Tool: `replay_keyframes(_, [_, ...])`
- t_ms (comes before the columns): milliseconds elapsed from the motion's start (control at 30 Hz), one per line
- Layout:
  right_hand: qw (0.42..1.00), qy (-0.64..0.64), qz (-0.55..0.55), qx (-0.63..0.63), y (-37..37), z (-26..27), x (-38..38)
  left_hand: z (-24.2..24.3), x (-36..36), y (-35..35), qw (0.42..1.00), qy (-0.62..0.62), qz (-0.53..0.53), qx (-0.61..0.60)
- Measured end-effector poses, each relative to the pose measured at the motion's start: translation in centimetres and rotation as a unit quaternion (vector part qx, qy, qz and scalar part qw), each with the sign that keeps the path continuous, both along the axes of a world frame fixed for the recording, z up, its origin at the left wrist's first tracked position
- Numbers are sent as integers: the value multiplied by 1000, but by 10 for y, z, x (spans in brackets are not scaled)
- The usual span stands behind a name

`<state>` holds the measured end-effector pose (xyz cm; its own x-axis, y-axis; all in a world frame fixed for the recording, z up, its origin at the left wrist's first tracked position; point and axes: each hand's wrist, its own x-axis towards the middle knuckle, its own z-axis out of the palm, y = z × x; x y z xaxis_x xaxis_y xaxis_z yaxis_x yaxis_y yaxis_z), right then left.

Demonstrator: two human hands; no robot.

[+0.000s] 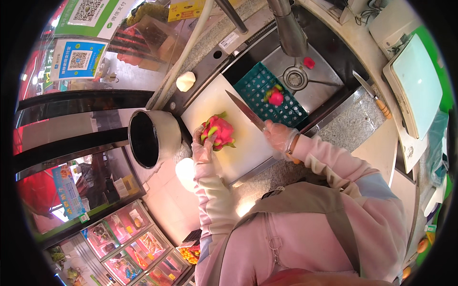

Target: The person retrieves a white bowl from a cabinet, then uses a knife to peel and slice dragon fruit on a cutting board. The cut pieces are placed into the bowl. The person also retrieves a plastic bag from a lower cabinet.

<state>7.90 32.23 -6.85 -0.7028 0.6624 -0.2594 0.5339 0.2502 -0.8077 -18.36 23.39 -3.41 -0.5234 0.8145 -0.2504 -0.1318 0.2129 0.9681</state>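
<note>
A whole pink dragon fruit (pixel 222 131) with green-tipped scales lies on a white cutting board (pixel 204 103). My left hand (pixel 203 147), in a clear plastic glove, grips the fruit from its left side. To the right, my right hand (pixel 281 137), gloved likewise, is closed around the handle of a long-bladed knife (pixel 247 110); the handle is mostly hidden by my fingers. The blade points up and left, apart from the fruit. A teal perforated plastic basket (pixel 254 80) sits beside the board, in the sink, with a pink-and-green piece (pixel 275 97) in it.
A metal sink (pixel 323 68) holds a small pink scrap (pixel 308 63), under a faucet (pixel 288 32). Another knife (pixel 372 94) with a wooden handle lies right of it, near a weighing scale (pixel 415 85). A deep round container (pixel 168 130) and a pale lump (pixel 185 81) stand left.
</note>
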Motion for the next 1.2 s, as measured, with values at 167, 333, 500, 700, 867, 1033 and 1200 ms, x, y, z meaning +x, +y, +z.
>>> replay_keyframes(167, [997,4,-33,-76,-20,9,8,-15,-12,-15,997,68,-12,-17])
replay_keyframes(333, [995,-43,34,-89,-25,81,15,-17,-9,-18,988,151,-3,-36])
replay_keyframes(500, [982,-114,117,-94,-32,101,7,-8,15,-4,994,96,47,-18])
replay_keyframes(700, [978,-128,135,-96,-35,119,8,-39,-4,-13,967,250,41,-27])
replay_keyframes(867, [973,-146,148,-103,-30,127,0,-40,-2,-17,963,267,33,-14])
replay_keyframes(1033, [984,-117,126,-51,-18,109,-34,-29,11,-13,951,308,26,-33])
replay_keyframes(1200, [984,-110,122,-70,-17,108,-32,-34,7,-18,954,297,31,-26])
